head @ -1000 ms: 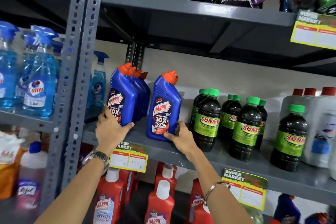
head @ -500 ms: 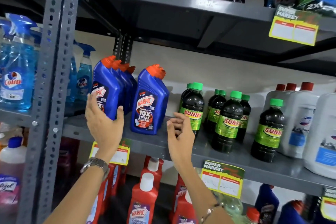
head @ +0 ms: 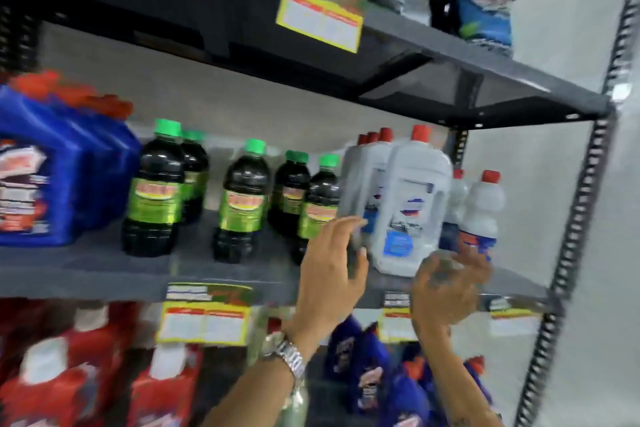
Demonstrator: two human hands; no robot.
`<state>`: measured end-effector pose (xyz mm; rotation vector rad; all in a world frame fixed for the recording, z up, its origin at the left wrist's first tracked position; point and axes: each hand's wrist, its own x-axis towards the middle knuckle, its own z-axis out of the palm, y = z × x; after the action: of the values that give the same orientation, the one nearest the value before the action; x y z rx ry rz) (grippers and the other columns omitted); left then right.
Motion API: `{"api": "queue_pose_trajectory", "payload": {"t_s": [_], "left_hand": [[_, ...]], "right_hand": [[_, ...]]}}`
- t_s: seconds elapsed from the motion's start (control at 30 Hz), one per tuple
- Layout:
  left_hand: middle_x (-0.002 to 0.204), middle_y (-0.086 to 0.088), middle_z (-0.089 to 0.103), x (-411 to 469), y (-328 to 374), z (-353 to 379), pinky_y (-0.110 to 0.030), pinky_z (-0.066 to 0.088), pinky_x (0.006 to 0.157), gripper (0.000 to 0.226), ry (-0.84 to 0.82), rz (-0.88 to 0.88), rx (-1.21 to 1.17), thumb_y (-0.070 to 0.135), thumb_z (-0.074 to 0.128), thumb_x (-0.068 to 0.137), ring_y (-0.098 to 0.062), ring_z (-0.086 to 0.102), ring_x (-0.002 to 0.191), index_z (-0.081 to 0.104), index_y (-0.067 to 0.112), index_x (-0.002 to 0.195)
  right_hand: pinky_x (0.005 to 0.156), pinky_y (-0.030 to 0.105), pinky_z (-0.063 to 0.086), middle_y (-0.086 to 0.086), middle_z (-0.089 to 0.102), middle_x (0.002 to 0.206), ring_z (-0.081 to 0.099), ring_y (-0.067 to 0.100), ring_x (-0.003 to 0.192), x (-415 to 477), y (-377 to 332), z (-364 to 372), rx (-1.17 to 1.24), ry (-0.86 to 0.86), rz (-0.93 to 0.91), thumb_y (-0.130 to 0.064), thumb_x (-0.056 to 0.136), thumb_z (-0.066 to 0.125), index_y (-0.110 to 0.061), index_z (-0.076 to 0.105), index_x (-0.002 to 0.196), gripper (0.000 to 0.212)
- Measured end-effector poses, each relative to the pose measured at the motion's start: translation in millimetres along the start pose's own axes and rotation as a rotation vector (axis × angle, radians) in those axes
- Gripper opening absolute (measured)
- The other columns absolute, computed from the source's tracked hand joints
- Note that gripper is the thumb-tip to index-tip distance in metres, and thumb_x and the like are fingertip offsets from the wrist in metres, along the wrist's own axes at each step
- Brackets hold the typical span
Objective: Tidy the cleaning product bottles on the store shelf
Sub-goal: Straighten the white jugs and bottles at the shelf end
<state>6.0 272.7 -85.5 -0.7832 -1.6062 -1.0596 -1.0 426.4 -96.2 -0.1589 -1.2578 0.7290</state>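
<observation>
Head view, blurred: shelf (head: 104,274), white jug (head: 412,204) at its right end by small white bottles (head: 483,208). Left hand (head: 332,274) and right hand (head: 446,291) near the jug, fingers spread, holding nothing. Best: grip both jug sides, slide square, label forward.

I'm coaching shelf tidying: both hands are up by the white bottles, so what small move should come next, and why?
Probably close both hands on the front big white bottle and square it up. The left hand and right hand are open on either side of its base, apparently not gripping yet, and it stands ahead of the white bottles behind it, near the shelf edge.
</observation>
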Motion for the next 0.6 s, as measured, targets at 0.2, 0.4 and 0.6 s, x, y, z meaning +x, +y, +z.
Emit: {"api": "queue_pose_trajectory", "payload": {"t_s": [0.2,0.4,0.6], "left_hand": [[0.142,-0.009,0.035,19.3,1.7,97.7,-0.034,0.03,0.109,0.091,-0.242,-0.532,-0.221,0.019,0.079,0.069,-0.022,0.036,0.129,0.024,0.009,0.141],[0.124,0.002,0.055,30.4,-16.8,123.4,-0.01,0.041,0.082,0.087,-0.33,-0.59,-0.312,0.015,0.084,0.063,-0.013,0.053,0.11,0.032,0.023,0.131],[0.13,-0.001,0.053,27.5,-19.6,122.3,-0.025,0.042,0.089,0.094,-0.348,-0.632,-0.318,0.016,0.082,0.066,-0.01,0.051,0.107,0.025,0.02,0.14]], "right_hand": [[0.091,0.049,0.043,0.02,0.043,0.131,0.049,0.042,0.115,93.6,107.9,-26.4,-0.354,-0.409,0.306,-0.024,0.079,0.064,-0.004,0.036,0.131,0.063],[0.097,0.048,0.042,0.02,0.046,0.134,0.049,0.037,0.119,120.4,154.1,-15.7,-0.287,-0.779,0.472,-0.032,0.073,0.074,-0.005,0.031,0.132,0.078],[0.084,0.043,0.045,0.008,0.059,0.124,0.059,0.035,0.108,112.5,164.8,-13.4,-0.396,-0.736,0.412,-0.056,0.07,0.066,-0.018,0.036,0.123,0.072]]}}
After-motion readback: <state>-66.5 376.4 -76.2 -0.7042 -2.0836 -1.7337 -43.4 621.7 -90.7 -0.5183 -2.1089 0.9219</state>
